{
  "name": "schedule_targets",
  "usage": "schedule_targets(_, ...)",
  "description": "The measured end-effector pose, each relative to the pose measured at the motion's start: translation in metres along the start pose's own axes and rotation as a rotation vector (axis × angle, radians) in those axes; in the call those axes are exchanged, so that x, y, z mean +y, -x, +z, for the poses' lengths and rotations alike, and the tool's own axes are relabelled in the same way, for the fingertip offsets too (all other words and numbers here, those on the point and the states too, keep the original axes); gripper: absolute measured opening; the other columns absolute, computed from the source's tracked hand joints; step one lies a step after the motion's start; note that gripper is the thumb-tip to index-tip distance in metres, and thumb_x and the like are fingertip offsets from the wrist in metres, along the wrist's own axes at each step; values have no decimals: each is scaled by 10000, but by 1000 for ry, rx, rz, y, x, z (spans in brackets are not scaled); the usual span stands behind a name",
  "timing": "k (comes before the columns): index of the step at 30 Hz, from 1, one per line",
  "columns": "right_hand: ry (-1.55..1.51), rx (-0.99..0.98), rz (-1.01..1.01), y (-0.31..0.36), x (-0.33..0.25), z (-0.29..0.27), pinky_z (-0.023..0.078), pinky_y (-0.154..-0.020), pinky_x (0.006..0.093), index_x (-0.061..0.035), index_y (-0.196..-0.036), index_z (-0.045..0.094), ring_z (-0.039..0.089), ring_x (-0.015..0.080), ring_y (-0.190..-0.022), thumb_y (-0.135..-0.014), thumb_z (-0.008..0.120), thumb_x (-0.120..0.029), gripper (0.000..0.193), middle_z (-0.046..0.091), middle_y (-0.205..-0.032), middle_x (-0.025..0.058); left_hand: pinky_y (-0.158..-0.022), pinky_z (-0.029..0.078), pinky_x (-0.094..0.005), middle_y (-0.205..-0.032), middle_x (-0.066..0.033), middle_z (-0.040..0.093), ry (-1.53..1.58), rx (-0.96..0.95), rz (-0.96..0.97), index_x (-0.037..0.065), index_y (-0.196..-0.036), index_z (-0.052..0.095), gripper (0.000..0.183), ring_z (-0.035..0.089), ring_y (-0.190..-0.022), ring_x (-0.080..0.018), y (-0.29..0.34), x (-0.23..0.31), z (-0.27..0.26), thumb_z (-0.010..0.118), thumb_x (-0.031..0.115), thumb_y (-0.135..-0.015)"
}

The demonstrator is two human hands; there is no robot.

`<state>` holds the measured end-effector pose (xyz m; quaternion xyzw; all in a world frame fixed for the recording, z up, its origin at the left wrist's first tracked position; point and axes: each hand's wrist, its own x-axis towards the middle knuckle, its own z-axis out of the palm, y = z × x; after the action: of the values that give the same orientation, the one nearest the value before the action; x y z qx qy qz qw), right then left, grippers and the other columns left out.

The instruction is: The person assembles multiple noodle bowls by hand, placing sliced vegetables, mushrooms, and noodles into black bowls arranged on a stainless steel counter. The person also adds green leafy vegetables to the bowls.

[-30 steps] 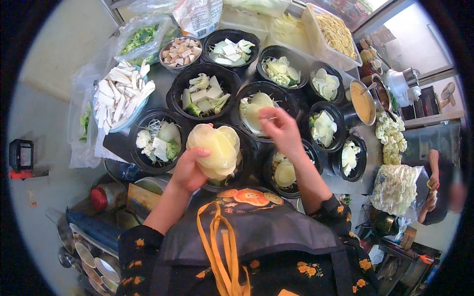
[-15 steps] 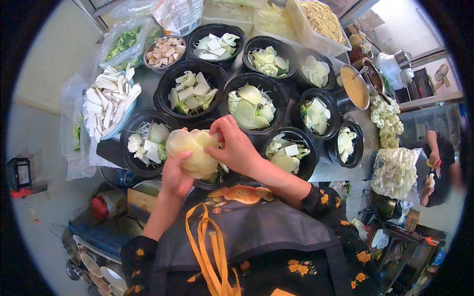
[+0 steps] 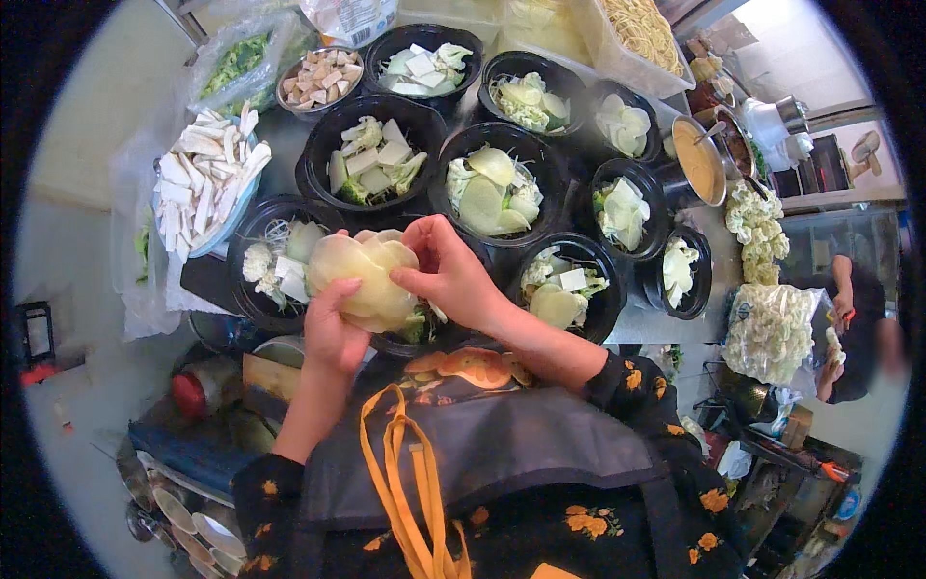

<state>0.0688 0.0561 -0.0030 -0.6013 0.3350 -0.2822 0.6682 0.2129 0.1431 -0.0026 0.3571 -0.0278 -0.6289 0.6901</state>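
A fanned stack of thin, round, pale yellow potato slices (image 3: 362, 275) is in my left hand (image 3: 333, 328), whose fingers are closed round its lower edge. My right hand (image 3: 449, 275) pinches the stack's right edge between thumb and fingers. Both hands hover over a black bowl (image 3: 386, 343) that they largely hide; some broccoli (image 3: 417, 328) shows in it. Just left, another black bowl (image 3: 253, 301) holds cauliflower, white blocks and sprouts. Beyond my right hand, a black bowl (image 3: 554, 183) contains potato slices over vegetables.
Several more black bowls of vegetables crowd the metal table. A pale blue bowl of white strips (image 3: 207, 188) stands left, near a bowl of tan cubes (image 3: 321, 79). At right are a pot of orange-brown sauce (image 3: 699, 162), bagged cauliflower (image 3: 769, 333) and another person's hand (image 3: 841, 314) with scissors.
My left hand and the potato slices have shifted slightly left and down, with the slices more fanned out. The right hand stays at their edge. The view has tilted slightly.
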Motion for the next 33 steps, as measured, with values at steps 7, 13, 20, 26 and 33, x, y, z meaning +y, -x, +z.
schedule_targets(7, -172, -57, 224, 9, 15, -28, 471, -636, 230, -18, -1013, 502, 547, 78, -750, -831, 638, -99, 242, 583, -885, 28, -1024, 348, -486, -1312, -105, 436, 93, 76, 88, 142, -1364, 321, 630, 430, -1217, -313, 5, 27, -32, 519, 48, -773)
schedule_targets(13, 245, -114, 215, 4, 31, -28, 483, -644, 272, -22, -997, 556, 581, 143, -727, -836, 633, -187, 243, 600, -856, 65, -1015, 362, -493, -1289, -105, 452, 139, 82, 92, 145, -1355, 327, 629, 441, -1207, -326, 9, 29, -33, 533, 53, -768)
schedule_targets(20, 1046, 411, -53, -26, 25, -93, 478, -670, 334, -39, -907, 574, 574, 238, -751, -741, 717, -247, 302, 564, -850, 108, -1011, 368, -492, -1280, -124, 454, 125, 99, 84, 146, -1354, 333, 648, 453, -1193, -319, 14, 27, -32, 541, 44, -750)
schedule_targets(26, 1334, 447, -14, -45, 46, -98, 498, -694, 409, -28, -911, 497, 581, 323, -849, -662, 755, -333, 470, 546, -912, 149, -1011, 370, -491, -1273, -110, 461, 121, 97, 92, 142, -1358, 338, 666, 461, -1184, -305, 8, 25, -29, 551, 32, -737)
schedule_targets(33, 1314, 470, 18, -48, 52, -106, 483, -667, 413, -83, -932, 515, 592, 319, -815, -789, 631, -321, 301, 558, -911, 101, -1010, 371, -492, -1266, -106, 469, 120, 102, 70, 140, -1357, 339, 675, 463, -1182, -302, 7, 26, -25, 560, 23, -730)
